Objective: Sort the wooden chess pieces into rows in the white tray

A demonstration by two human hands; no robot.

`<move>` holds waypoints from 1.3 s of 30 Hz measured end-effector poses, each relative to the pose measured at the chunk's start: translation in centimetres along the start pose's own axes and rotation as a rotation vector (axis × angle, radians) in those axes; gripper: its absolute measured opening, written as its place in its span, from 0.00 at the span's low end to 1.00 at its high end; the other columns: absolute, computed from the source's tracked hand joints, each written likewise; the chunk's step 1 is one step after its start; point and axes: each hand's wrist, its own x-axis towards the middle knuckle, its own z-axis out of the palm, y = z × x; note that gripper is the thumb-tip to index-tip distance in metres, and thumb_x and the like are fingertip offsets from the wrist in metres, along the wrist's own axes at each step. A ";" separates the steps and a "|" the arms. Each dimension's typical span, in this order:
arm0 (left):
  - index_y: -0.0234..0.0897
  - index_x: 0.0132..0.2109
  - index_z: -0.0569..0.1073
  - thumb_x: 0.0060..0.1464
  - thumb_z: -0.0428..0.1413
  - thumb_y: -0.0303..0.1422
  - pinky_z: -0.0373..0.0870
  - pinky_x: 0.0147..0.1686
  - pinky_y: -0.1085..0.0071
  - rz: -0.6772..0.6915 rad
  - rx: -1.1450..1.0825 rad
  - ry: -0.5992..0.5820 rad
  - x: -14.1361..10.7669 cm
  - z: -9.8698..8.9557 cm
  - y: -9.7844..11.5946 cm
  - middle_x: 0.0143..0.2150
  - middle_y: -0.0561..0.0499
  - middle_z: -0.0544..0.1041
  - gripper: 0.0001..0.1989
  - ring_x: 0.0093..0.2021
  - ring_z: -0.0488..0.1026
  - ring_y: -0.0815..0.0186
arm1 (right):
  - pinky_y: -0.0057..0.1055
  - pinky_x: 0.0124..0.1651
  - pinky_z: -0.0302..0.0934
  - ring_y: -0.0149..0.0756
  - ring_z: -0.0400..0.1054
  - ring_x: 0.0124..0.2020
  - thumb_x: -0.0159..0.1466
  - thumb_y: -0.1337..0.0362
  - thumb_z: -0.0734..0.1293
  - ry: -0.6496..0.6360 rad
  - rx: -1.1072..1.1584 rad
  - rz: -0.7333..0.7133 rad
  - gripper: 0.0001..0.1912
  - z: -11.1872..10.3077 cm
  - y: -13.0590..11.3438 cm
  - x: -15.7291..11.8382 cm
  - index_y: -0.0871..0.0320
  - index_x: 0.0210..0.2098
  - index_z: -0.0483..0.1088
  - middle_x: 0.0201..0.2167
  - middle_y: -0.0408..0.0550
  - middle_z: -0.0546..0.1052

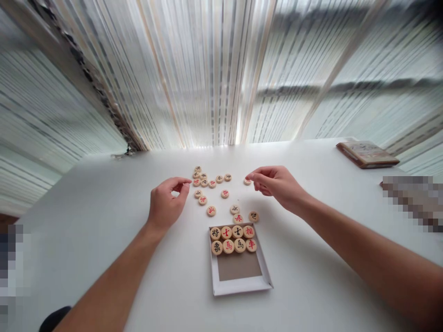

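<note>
My left hand (166,203) is left of the loose round pieces, its thumb and index finger slightly apart and nothing between them. Its index fingertip is beside a red-marked piece (196,182) in a cluster. On the right, the bent fingers of my right hand (273,183) pinch a red-marked piece (247,182) at the table surface; the fingertips partly cover it. A shallow white box (242,287) is nearer to me, with two rows of red-marked and black-marked pieces at its far end. Its brown bottom shows in the near part.
Several loose pieces lie beyond the box, including a black-marked one (254,216) by its far right corner. A flat brown-edged object (367,154) rests at the back right of the white table (104,207). Striped curtains (207,74) hang behind.
</note>
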 end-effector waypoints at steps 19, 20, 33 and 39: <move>0.39 0.44 0.85 0.63 0.60 0.35 0.78 0.38 0.70 -0.036 -0.012 -0.111 -0.3 0.7 -0.2 0.42 0.49 0.87 0.09 0.37 0.82 0.63 | 0.31 0.21 0.52 0.33 0.61 0.19 0.63 0.45 0.73 0.159 0.203 -0.116 0.23 1.4 3.3 -0.9 0.57 0.23 0.81 0.16 0.46 0.72; 0.39 0.44 0.85 0.63 0.60 0.35 0.78 0.38 0.70 -0.029 -0.015 -0.118 -0.4 0.6 0.0 0.42 0.49 0.87 0.09 0.37 0.82 0.63 | 0.32 0.22 0.51 0.33 0.61 0.19 0.64 0.46 0.73 0.159 0.203 -0.119 0.23 1.4 3.2 -1.0 0.57 0.23 0.81 0.16 0.47 0.72; 0.37 0.43 0.84 0.66 0.60 0.34 0.75 0.36 0.70 0.224 0.010 -0.106 -1.2 0.3 1.6 0.39 0.49 0.85 0.08 0.37 0.81 0.63 | 0.30 0.20 0.47 0.28 0.57 0.16 0.63 0.57 0.71 0.286 0.112 -0.187 0.14 -4.2 -0.8 1.7 0.57 0.24 0.79 0.16 0.45 0.72; 0.35 0.43 0.83 0.65 0.60 0.33 0.75 0.33 0.72 0.251 0.000 -0.109 -1.5 0.6 1.6 0.39 0.48 0.85 0.08 0.38 0.82 0.63 | 0.35 0.34 0.65 0.37 0.72 0.29 0.63 0.59 0.73 0.186 -0.542 -0.273 0.08 -3.8 1.3 2.1 0.58 0.35 0.83 0.30 0.49 0.83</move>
